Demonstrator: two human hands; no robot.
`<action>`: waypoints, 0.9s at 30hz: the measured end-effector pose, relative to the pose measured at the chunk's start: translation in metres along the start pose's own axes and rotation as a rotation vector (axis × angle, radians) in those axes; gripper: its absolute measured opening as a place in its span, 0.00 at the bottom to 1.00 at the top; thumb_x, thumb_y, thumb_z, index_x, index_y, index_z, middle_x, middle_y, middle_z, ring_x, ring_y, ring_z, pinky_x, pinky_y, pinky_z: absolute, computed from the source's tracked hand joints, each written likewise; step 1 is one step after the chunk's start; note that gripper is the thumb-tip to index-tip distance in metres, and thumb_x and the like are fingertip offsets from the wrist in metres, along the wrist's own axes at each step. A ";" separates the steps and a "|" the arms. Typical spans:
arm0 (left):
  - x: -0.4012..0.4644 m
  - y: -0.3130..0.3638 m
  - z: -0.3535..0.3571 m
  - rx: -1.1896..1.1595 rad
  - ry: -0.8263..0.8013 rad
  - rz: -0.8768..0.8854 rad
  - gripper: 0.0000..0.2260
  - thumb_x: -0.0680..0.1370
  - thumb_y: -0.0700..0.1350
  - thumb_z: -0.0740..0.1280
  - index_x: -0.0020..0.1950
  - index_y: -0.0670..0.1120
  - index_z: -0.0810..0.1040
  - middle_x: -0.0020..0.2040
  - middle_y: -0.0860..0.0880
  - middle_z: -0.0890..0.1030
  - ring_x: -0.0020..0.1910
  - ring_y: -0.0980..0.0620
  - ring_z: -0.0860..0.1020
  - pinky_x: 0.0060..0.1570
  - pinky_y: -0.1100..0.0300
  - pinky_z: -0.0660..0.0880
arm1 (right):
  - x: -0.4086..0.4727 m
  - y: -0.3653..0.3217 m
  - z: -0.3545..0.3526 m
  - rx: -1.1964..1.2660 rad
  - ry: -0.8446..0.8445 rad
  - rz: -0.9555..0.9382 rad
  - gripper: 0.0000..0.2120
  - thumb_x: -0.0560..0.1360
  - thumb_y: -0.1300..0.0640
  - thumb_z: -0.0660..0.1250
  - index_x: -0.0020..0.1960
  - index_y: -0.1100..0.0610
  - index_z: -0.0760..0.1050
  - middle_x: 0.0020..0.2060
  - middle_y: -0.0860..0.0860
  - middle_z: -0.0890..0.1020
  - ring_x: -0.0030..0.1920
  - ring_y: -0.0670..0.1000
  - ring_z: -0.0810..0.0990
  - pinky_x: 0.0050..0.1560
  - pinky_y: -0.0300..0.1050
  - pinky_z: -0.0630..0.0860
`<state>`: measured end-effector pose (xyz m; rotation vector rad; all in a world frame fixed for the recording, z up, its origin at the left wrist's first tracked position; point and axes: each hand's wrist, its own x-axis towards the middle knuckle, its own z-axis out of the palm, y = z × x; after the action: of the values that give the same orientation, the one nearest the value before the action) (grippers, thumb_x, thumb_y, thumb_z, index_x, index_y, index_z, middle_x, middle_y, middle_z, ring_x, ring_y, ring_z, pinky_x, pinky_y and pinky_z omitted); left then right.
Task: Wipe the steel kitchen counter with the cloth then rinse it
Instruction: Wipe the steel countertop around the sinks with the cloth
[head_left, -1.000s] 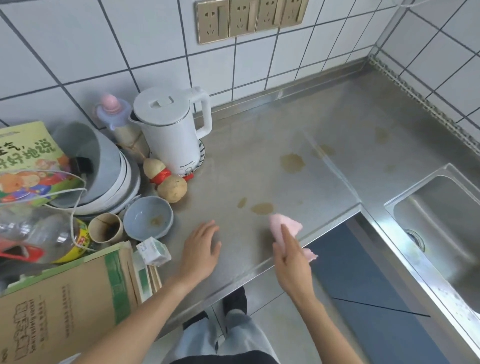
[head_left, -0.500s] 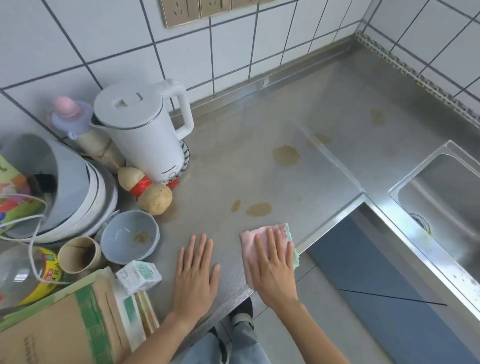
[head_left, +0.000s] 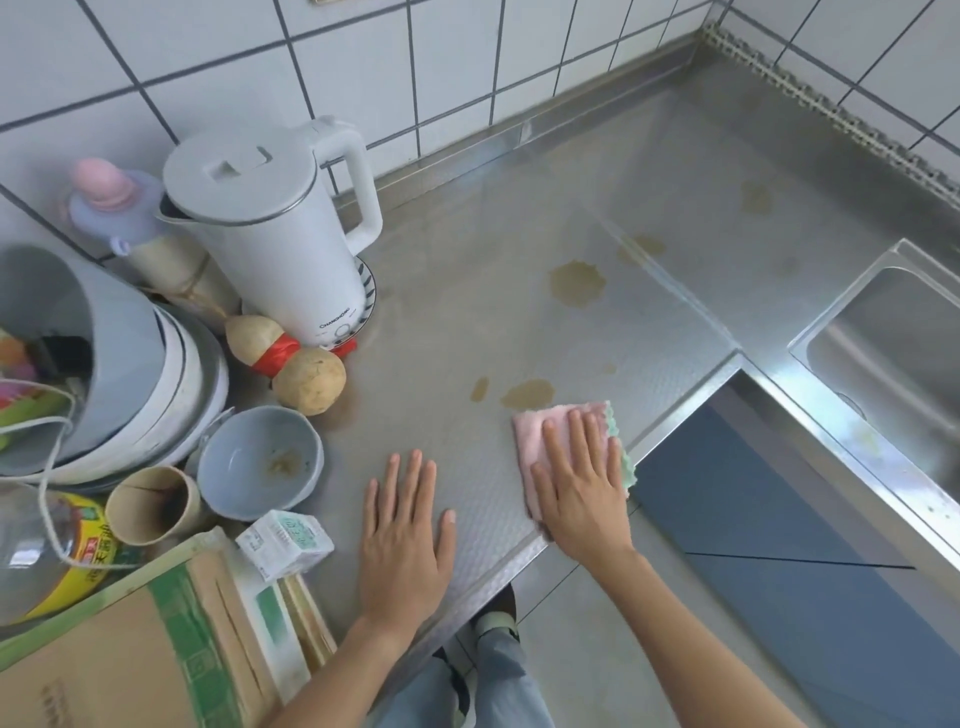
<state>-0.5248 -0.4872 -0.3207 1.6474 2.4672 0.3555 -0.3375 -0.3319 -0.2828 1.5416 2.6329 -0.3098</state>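
A pink cloth (head_left: 532, 431) with a green edge lies flat on the steel counter (head_left: 467, 291) near its front edge. My right hand (head_left: 579, 483) presses flat on the cloth with fingers spread. My left hand (head_left: 408, 530) rests palm down on the bare counter, to the left of the cloth, holding nothing. Brown stains mark the counter: one (head_left: 527, 392) just beyond the cloth, a bigger one (head_left: 576, 283) farther back, and fainter ones (head_left: 756, 200) toward the corner. The steel sink (head_left: 893, 332) is at the right.
A white kettle (head_left: 275, 234) stands at the back left, with a gourd (head_left: 291, 364), stacked bowls (head_left: 156, 384), a small grey bowl (head_left: 260, 462), a paper cup (head_left: 150, 504), a small carton (head_left: 285, 543) and a cardboard box (head_left: 130, 654) around it. Tiled walls back the counter.
My right hand laid the bunched cloth flat on the counter and now presses it slightly farther forward, toward the nearest stain. My left hand stays flat on the counter.
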 end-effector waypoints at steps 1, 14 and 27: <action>0.000 0.000 0.001 0.001 0.001 0.000 0.29 0.86 0.55 0.55 0.84 0.44 0.58 0.85 0.46 0.56 0.85 0.46 0.50 0.83 0.42 0.53 | 0.003 -0.015 0.003 0.038 0.013 0.089 0.27 0.86 0.45 0.47 0.83 0.53 0.55 0.83 0.60 0.50 0.83 0.60 0.43 0.81 0.65 0.46; 0.002 0.002 -0.005 -0.050 0.020 -0.025 0.24 0.87 0.50 0.52 0.83 0.46 0.61 0.84 0.48 0.59 0.85 0.48 0.52 0.82 0.43 0.57 | -0.013 0.045 -0.003 -0.088 -0.095 -0.265 0.28 0.86 0.43 0.40 0.84 0.51 0.45 0.83 0.55 0.45 0.83 0.56 0.41 0.81 0.61 0.52; 0.005 0.003 -0.007 -0.220 0.062 -0.090 0.25 0.85 0.49 0.59 0.81 0.44 0.66 0.83 0.49 0.64 0.84 0.51 0.56 0.82 0.45 0.58 | -0.035 -0.004 0.017 -0.025 -0.038 -0.276 0.27 0.87 0.45 0.45 0.84 0.52 0.51 0.83 0.58 0.50 0.83 0.57 0.44 0.81 0.61 0.48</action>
<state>-0.5263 -0.4820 -0.3134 1.4546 2.4339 0.6492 -0.3243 -0.3671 -0.2936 1.1511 2.8066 -0.3167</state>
